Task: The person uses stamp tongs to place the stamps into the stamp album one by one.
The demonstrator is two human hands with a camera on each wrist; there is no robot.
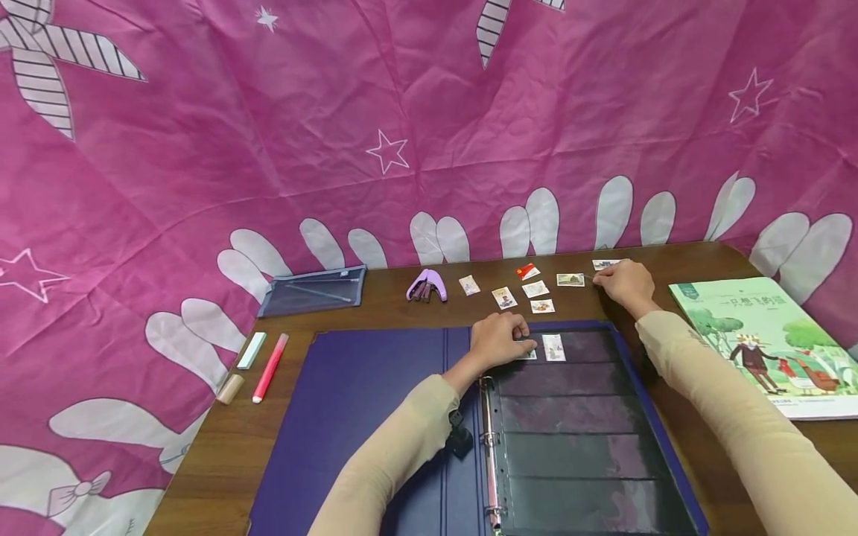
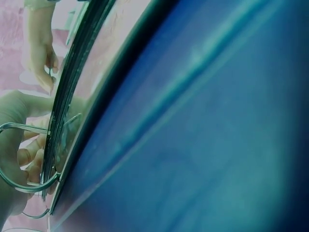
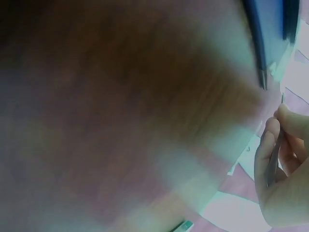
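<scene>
My right hand [image 1: 626, 284] pinches slim metal tweezers [image 3: 273, 166], their tip close to a small stamp [image 1: 570, 280] on the table in the head view. Another stamp [image 1: 605, 264] lies just beyond the fingers. An open blue ring album [image 1: 375, 402] has a black pocket page [image 1: 570, 417] on its right side. My left hand [image 1: 497, 339] rests at the top of that page by the rings, its fingertips at a partly covered stamp [image 1: 528, 355]. Beside it, a second stamp [image 1: 553, 348] sits in the top row.
Several loose stamps [image 1: 504, 298] lie behind the album, near a purple clip-like object [image 1: 427, 286]. A mesh pouch [image 1: 315, 290], a red marker [image 1: 271, 368], its tan neighbour [image 1: 231, 388] and a pale eraser-like block [image 1: 251, 351] are left. A green picture book [image 1: 771, 342] lies right.
</scene>
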